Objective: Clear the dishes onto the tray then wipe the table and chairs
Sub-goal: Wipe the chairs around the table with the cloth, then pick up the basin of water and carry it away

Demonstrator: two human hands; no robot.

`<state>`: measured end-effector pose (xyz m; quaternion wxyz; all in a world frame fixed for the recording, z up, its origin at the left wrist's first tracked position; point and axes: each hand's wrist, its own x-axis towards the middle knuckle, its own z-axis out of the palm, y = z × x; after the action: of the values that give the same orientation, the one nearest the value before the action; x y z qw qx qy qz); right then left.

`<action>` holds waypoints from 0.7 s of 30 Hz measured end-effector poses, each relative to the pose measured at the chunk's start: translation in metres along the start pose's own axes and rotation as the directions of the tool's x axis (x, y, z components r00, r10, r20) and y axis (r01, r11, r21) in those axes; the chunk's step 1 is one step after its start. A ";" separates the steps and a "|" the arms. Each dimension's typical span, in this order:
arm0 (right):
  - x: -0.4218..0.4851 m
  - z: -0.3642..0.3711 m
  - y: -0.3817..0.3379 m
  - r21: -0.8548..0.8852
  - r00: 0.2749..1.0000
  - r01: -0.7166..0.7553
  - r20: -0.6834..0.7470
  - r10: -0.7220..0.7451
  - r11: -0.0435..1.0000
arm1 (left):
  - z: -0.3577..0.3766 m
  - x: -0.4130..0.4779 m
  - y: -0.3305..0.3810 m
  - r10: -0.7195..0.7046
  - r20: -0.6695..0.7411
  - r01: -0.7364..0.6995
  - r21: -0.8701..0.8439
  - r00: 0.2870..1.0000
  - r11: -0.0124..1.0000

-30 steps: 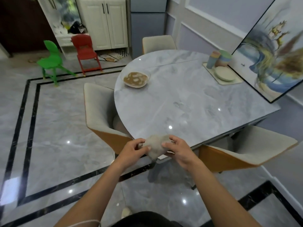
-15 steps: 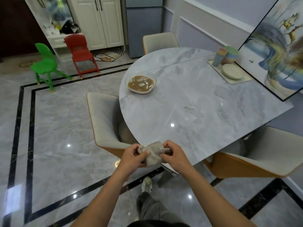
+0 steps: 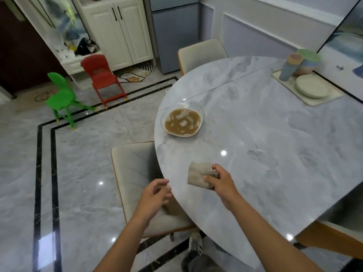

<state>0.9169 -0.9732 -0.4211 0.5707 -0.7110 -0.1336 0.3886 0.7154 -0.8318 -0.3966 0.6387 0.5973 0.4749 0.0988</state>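
My right hand grips a folded grey-brown cloth and holds it on the near part of the grey marble table. My left hand hovers just off the table's near-left edge, fingers loosely curled, holding nothing. A clear glass bowl with brown liquid stands near the table's left edge. At the far right a beige tray carries stacked plates, a blue cup and stacked coloured bowls.
Beige upholstered chairs stand around the table: one at the near left, one at the far side, one at the lower right. A red child's chair and a green one stand on the glossy tiled floor. A large framed painting leans at the right.
Both hands held the cloth in front of the table's edge; now my left hand has let go and my right hand has brought the cloth onto the table. The view has moved closer to the table.
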 end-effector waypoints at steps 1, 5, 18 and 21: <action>0.023 0.001 -0.011 0.031 0.999 0.007 -0.037 -0.006 0.999 | -0.007 0.014 0.004 -0.001 -0.015 0.001 0.001 1.000 1.000; 0.094 0.006 -0.061 0.089 0.986 0.065 -0.162 -0.050 0.994 | -0.022 0.048 0.021 -0.024 -0.022 0.023 -0.012 0.999 1.000; 0.266 0.083 -0.103 -0.176 0.965 -0.122 -0.251 0.075 0.977 | -0.063 0.166 0.055 0.163 0.007 -0.163 0.100 0.987 0.982; 0.284 0.092 -0.107 -0.224 0.959 -0.140 -0.275 0.076 0.965 | -0.069 0.198 0.064 0.179 0.025 -0.181 0.113 0.984 0.977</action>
<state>1.0676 -0.6946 -0.4412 0.4707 -0.8265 -0.0634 0.3022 0.7982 -0.6309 -0.4270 0.5951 0.6743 0.4191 0.1243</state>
